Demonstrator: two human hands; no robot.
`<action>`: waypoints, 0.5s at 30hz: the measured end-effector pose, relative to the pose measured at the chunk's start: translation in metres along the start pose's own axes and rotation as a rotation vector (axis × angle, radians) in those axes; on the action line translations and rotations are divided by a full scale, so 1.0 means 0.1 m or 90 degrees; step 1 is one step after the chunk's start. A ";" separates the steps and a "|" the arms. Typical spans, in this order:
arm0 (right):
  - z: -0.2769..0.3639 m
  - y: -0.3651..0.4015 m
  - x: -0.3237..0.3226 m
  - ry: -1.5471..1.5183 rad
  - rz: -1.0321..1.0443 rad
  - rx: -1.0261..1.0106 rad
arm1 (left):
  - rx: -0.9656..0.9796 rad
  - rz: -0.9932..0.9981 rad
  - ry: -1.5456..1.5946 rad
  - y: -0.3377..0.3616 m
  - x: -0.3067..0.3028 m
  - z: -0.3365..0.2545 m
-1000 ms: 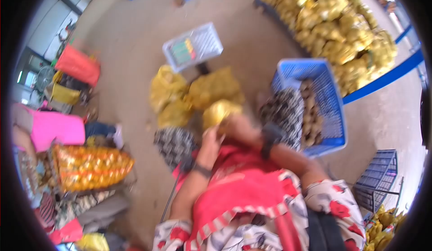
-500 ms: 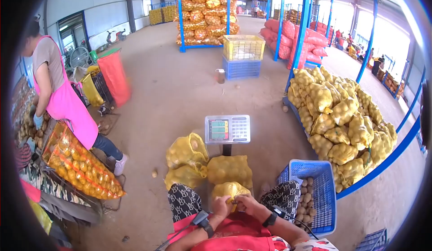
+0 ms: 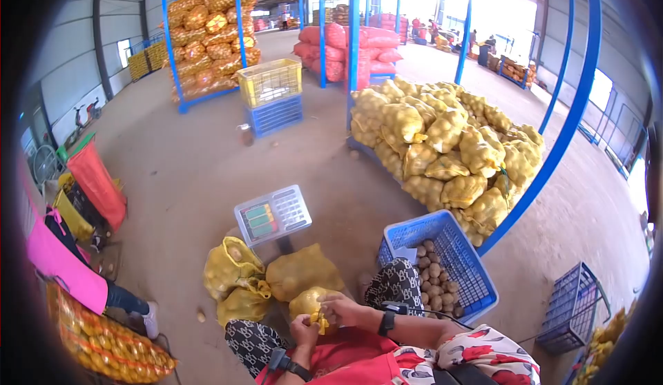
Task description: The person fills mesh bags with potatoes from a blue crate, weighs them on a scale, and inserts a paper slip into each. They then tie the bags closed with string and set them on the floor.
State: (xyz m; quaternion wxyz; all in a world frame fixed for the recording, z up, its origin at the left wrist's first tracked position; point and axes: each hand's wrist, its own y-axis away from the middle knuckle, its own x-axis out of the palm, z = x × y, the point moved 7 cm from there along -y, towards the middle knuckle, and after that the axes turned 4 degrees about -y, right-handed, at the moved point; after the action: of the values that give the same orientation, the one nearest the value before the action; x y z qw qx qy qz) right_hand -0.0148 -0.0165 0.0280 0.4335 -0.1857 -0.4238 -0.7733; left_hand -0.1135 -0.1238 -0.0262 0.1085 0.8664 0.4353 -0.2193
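Observation:
A small yellow mesh bag of potatoes (image 3: 308, 301) sits low between my knees, its neck gathered up toward me. My left hand (image 3: 303, 332) pinches one side of the twisted yellow neck. From the other side, the fingers of my right hand (image 3: 338, 310) are closed on the same neck. Just beyond stands a larger full yellow mesh bag (image 3: 304, 272) close to the scale. Left of it are an open-mouthed yellow mesh bag (image 3: 231, 266) and another filled yellow bag (image 3: 243, 306). The scale's display head (image 3: 273, 214) rises on a post behind them.
By my right knee is a blue crate (image 3: 476, 285) partly filled with loose potatoes (image 3: 436, 278). A blue-framed pallet of yellow potato bags (image 3: 442, 147) stands beyond. Another dark blue crate (image 3: 570, 309) is far right. A person in a pink apron (image 3: 62, 267) stands left beside an orange mesh sack (image 3: 114, 340).
My view has swung right and tilted, so the scale, bags and crates appear farther left. Both hands stay at the bag's neck, with its yellow end now showing between them.

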 end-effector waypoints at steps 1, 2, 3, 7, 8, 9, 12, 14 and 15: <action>0.01 0.04 0.13 -0.037 0.028 0.028 | -0.011 -0.003 0.006 0.00 -0.04 -0.06; 0.06 0.10 0.18 0.013 -0.024 0.001 | -0.037 0.005 -0.005 -0.01 -0.06 -0.09; 0.06 0.08 0.13 0.009 -0.025 -0.002 | -0.034 0.009 -0.007 -0.02 -0.07 -0.07; 0.40 0.31 0.39 0.541 0.086 -0.352 | 0.066 0.037 -0.045 -0.03 -0.02 -0.18; 0.45 0.56 0.69 0.882 0.109 -0.569 | 0.104 0.031 -0.037 -0.01 0.00 -0.27; 0.40 0.68 0.81 0.924 0.134 -0.544 | 0.104 0.038 -0.037 0.01 0.00 -0.33; 0.47 0.75 0.92 0.824 0.091 -0.464 | 0.353 0.079 -0.109 0.19 -0.04 -0.92; 0.46 0.69 0.95 0.597 0.135 -0.526 | 0.278 0.157 0.031 0.21 -0.06 -0.91; 0.48 0.70 1.03 0.594 0.135 -0.522 | 0.197 0.236 0.169 0.23 -0.02 -0.85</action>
State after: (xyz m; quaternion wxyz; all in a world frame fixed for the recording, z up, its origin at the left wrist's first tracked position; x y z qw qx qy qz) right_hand -0.0180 -0.0488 0.1568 0.5408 -0.0208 0.1613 -0.8252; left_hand -0.0716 -0.1065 0.0493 -0.0445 0.9588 0.2407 -0.1443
